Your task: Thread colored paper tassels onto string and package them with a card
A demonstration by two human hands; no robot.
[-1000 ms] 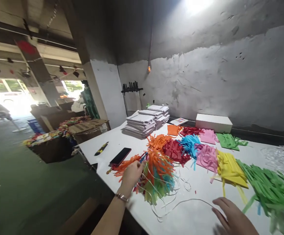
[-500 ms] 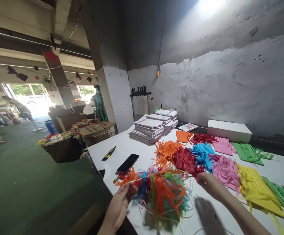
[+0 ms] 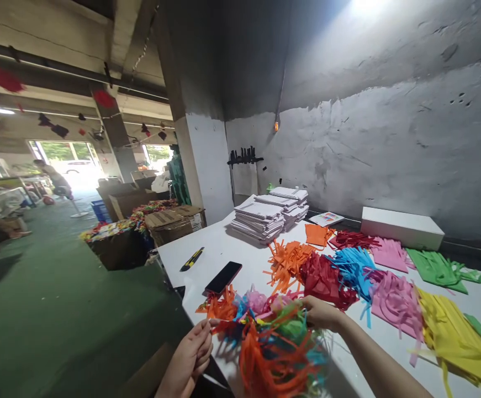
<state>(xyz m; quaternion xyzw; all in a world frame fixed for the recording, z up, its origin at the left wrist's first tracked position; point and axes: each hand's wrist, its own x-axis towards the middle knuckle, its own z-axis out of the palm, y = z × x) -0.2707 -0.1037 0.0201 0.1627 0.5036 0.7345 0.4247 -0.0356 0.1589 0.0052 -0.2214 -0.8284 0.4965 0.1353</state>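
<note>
A multicoloured paper tassel garland (image 3: 277, 354) hangs over the near edge of the white table (image 3: 219, 243), its orange and green strips blurred by motion. My left hand (image 3: 193, 354) is closed in a pinch at the garland's left side, where a red strip meets the fingertips. My right hand (image 3: 321, 314) is closed on the upper right of the bunch, its fingertips partly hidden by green strips. Just behind the garland lies a dark phone (image 3: 223, 277). Cut fringes in orange (image 3: 290, 262), dark red (image 3: 323, 276) and blue (image 3: 354, 265) lie beyond my right hand.
Pink (image 3: 395, 298), yellow (image 3: 459, 329) and green fringes (image 3: 441, 271) spread along the right. Paper stacks (image 3: 259, 218) and a white box (image 3: 401, 226) stand farther back. A yellow-black cutter (image 3: 193, 258) lies near the left edge. Cardboard boxes (image 3: 174, 224) stand on the floor.
My right hand has moved left from beside the dark red fringe onto the garland. The garland has shifted and its strips have swung. The view has turned slightly left.
</note>
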